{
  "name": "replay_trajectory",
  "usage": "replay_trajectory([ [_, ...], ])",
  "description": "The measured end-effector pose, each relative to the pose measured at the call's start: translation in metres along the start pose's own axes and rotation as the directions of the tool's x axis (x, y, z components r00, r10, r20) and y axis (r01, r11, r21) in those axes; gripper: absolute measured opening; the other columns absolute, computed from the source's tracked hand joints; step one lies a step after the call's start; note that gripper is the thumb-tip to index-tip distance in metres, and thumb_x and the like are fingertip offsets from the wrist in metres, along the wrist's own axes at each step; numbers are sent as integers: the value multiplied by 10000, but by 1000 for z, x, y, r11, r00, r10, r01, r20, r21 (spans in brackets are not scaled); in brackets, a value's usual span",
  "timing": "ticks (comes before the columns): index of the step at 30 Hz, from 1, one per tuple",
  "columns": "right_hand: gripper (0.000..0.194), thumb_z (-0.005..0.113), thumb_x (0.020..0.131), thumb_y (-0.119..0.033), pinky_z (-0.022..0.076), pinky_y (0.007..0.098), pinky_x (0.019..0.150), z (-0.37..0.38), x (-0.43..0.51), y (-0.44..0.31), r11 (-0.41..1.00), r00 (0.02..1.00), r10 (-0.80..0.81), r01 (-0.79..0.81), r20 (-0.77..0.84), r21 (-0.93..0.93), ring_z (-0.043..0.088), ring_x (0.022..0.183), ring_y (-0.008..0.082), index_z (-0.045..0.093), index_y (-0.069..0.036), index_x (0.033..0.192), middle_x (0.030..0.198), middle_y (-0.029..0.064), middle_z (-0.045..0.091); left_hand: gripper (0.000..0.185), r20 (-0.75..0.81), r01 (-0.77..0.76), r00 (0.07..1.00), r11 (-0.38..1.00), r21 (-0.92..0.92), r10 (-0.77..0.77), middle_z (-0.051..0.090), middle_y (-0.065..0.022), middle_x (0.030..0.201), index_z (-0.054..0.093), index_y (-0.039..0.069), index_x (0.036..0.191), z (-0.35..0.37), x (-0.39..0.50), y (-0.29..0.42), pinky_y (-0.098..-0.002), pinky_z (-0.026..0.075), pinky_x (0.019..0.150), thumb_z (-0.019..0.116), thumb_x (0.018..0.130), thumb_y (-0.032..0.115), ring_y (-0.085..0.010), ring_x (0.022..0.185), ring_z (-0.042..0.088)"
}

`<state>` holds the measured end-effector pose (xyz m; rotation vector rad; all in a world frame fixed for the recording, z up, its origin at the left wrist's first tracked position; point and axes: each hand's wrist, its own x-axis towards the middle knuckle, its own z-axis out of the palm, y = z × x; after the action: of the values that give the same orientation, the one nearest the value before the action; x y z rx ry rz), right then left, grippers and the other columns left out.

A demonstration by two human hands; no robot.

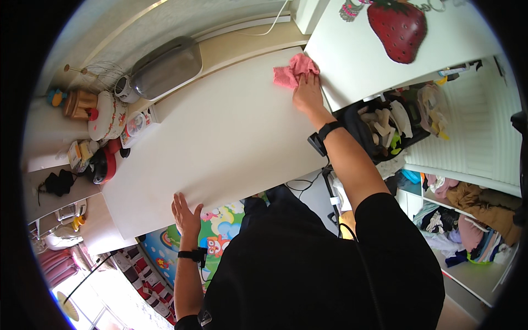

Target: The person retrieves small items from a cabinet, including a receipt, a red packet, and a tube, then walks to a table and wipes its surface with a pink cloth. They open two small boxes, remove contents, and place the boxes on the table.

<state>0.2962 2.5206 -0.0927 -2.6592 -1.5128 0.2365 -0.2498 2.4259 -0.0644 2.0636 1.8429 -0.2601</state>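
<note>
My right hand (308, 95) lies on a crumpled pink cloth (287, 76), its fingers pressing it onto the white desk top (231, 128). The cloth is at the far right corner of the desk, beside a white cabinet (354, 53); part of it is hidden under my fingers. At the near edge, toward the left, my left hand (187, 216) rests flat on the desk with nothing in it, thumb spread from the fingers. Each wrist wears a black strap with a small device.
Along the left and back stand a grey translucent lidded box (167, 68), a white round container (108, 115), a boxed item (138, 126) and a red-and-black object (103, 165). A strawberry-shaped item (398, 31) hangs on the cabinet. An open black bag (381, 123) and clothes shelves (466, 235) are right.
</note>
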Motion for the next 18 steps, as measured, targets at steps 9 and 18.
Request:
replay_trajectory([
  [9, 660, 474, 936, -193, 212, 449, 1256, -7, 88, -19, 996, 998, -59, 61, 34, -59, 285, 1497, 457, 365, 38, 1544, 1595, 284, 340, 867, 20, 21, 1000, 1000, -19, -21, 267, -204, 1661, 324, 27, 1581, -3, 0, 5, -467, 288, 1224, 754, 904, 357, -415, 1503, 269],
  [18, 510, 486, 941, -180, 342, 459, 1179, -12, 105, -8, 970, 978, -207, 205, 1, -128, 444, 1374, 426, 515, 54, 1394, 1446, 277, 505, 870, 38, 33, 999, 999, -25, -32, 272, -202, 1662, 324, 31, 1584, -9, 0, 8, -453, 283, 1228, 752, 904, 365, -412, 1512, 255],
])
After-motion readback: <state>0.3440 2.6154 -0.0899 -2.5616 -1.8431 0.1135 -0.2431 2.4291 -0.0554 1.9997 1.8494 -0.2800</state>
